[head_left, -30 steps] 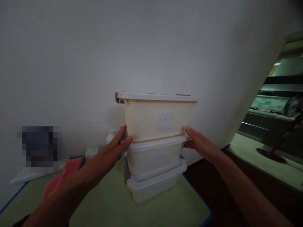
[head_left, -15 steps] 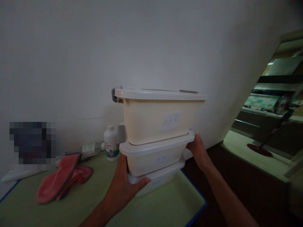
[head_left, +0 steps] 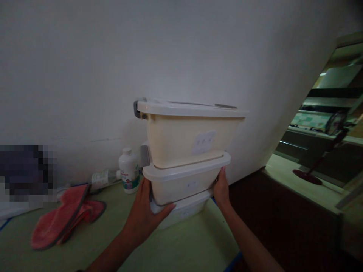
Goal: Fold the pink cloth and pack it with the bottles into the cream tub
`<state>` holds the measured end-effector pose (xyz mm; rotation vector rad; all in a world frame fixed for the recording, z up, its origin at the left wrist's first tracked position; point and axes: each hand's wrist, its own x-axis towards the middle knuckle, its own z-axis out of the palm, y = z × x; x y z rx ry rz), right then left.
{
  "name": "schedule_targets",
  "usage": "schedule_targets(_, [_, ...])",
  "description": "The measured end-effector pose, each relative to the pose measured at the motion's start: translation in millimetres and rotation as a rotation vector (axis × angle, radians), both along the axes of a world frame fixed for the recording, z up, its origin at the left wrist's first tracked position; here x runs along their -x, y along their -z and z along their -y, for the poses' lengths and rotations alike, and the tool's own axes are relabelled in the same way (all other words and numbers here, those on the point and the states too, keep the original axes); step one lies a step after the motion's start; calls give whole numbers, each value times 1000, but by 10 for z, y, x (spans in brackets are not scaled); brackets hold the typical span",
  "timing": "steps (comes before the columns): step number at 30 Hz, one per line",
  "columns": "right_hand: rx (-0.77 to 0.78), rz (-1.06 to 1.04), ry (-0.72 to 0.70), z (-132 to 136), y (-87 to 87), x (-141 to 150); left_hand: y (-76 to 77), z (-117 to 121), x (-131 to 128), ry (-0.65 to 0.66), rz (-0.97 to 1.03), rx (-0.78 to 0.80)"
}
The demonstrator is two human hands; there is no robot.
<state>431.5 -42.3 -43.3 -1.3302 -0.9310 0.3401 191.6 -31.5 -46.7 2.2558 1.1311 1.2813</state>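
Three cream storage boxes with white lids stand stacked: a large top box (head_left: 176, 139), a shallower middle box (head_left: 172, 189) and a bottom box (head_left: 184, 213). Paper labels are stuck on their fronts. My left hand (head_left: 147, 209) grips the left end of the middle box, its thumb lying along the seam above the bottom box's lid. At the opposite end, my right hand (head_left: 222, 189) holds the middle box beneath its lid rim, with most of its fingers hidden behind. A grey latch shows on the top box's left end.
A green table with a blue edge (head_left: 234, 260) bears the stack. Left of it are a white bottle (head_left: 129, 172), a clear bottle lying down (head_left: 100, 179) and a pink cloth (head_left: 66, 217). A wall rises behind; a fan (head_left: 336, 139) stands at far right.
My right hand has slid from the middle lid's right corner down and inward to below its rim. The left hand keeps its hold. The stack appears slightly higher in view; the cloth and bottles shift left.
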Motion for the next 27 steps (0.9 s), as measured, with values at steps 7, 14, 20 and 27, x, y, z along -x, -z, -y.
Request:
schedule_targets(7, [11,48,26,-475,9,-13,82,-505,-88,-7,108,-7])
schedule_targets(14, [-23,73,67,-979,59,-77,176,-798,-257,-128,255,-34])
schedule_targets(20, [-54,108,61,-1270,92,-155,298,-1004,-354,-178,289,-168])
schedule_targets(27, [-84,142,59,-1512,86,-177,369,-1274,-412,-173,353,-189])
